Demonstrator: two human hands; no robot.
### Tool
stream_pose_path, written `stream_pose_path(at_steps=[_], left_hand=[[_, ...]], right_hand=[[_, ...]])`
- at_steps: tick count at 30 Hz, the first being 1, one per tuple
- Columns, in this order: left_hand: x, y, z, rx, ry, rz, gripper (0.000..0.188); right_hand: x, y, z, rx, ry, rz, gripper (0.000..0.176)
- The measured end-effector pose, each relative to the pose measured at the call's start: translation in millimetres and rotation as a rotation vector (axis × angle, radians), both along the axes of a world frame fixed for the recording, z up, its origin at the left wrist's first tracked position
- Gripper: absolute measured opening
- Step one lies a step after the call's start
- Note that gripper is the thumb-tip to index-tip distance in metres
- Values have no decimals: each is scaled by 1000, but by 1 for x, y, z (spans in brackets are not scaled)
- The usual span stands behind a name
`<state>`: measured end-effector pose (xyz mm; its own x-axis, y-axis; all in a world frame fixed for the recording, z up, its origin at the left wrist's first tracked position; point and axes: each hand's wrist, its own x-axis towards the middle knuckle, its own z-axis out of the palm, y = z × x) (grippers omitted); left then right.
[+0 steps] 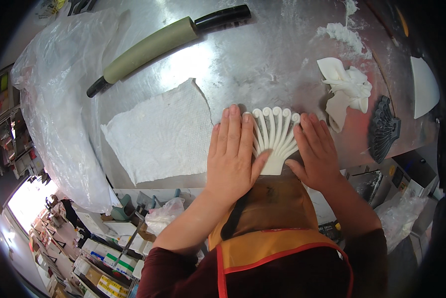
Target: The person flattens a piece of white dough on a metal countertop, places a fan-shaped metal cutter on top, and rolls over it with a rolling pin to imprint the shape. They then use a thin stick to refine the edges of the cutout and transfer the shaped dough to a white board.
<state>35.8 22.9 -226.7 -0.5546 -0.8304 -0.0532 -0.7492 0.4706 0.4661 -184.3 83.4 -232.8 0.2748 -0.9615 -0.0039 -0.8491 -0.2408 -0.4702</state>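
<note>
A white fan-shaped piece of fondant or similar paste (pixel 276 139), with curled rib tips, lies flat on the metal table near its front edge. My left hand (pixel 230 152) rests palm down along its left side, the thumb over the lower ribs. Along the right side lies my right hand (pixel 317 151), its fingertips touching or very near the outermost curl. Neither hand grips anything. To the right is a dark grey fan-shaped mold (pixel 384 130) with matching ribs. A crumpled lump of white paste (pixel 348 87) sits beyond my right hand.
A white paper towel (pixel 159 136) lies left of my left hand. Farther back is a green rolling pin (pixel 152 50) with black handles. Clear plastic sheeting (pixel 59 104) covers the table's left end. White powder (pixel 344 37) and a white scraper (pixel 424 87) are at the right.
</note>
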Motion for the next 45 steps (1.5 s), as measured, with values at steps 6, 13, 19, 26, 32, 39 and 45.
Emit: stream_pose_path(at_steps=[6, 13, 19, 26, 32, 39, 45], left_hand=[[-2, 1, -7, 21, 11, -41, 66], [14, -4, -6, -62, 272, 270, 48], [18, -15, -3, -62, 142, 255, 38], [17, -16, -9, -106, 218, 306, 31], [16, -15, -7, -117, 214, 328, 32], [11, -13, -9, -114, 188, 266, 34], [9, -11, -11, -103, 200, 283, 33]], right_hand=[[8, -20, 2, 83, 48, 17, 70], [22, -47, 15, -48, -27, 51, 53], [52, -81, 3, -184, -155, 61, 27], [57, -84, -1, -155, -175, 88, 22], [51, -90, 3, -154, -148, 17, 20], [51, -94, -3, -177, -245, 66, 20], [57, -91, -8, -212, -249, 17, 22]])
